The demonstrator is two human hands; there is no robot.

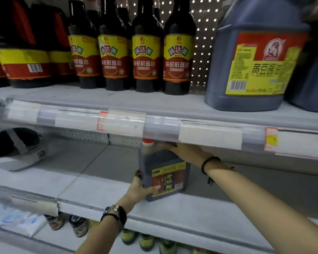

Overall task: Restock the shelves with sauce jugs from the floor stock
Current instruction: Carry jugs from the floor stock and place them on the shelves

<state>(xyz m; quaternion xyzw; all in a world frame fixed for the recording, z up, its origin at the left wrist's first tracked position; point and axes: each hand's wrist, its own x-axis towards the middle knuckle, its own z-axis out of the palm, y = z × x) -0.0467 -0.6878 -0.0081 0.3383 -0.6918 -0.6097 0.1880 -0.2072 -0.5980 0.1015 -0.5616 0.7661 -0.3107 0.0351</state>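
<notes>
Head view: I'm watching two hands working one sauce jug (pixel 163 173) on the middle shelf (pixel 92 191).
sauce jug: dark, red cap, dark label with yellow edging facing me. It's standing roughly upright near the shelf's front edge. I'm not making out whether its base is fully resting on the board.
left hand (pixel 139 189): it's wrapping the jug's lower left corner, thumb lying across the front by the label, fingers curling round the side. Clamped on.
right hand (pixel 184 150): it's reaching in under the price rail (pixel 154 125) and gripping the jug's top right shoulder. The fingertips are partly hiding behind the rail, but they're curling onto the jug.
wrists: a metal watch (pixel 112 208) is sitting on the left, a black band (pixel 208 163) on the right.
upper shelf (pixel 117 101): four soy bottles (pixel 145 52) are standing in a row, red-and-yellow labels forward. A big blue-tinted jug (pixel 255 61) is standing to their right, squat dark jugs (pixel 26 52) to their left.
middle shelf, left: a grey and black cap (pixel 17 149) is lying well apart from the sauce jug.
below: small bottles (pixel 77 226) and white packets (pixel 22 220) are showing, blurred.
</notes>
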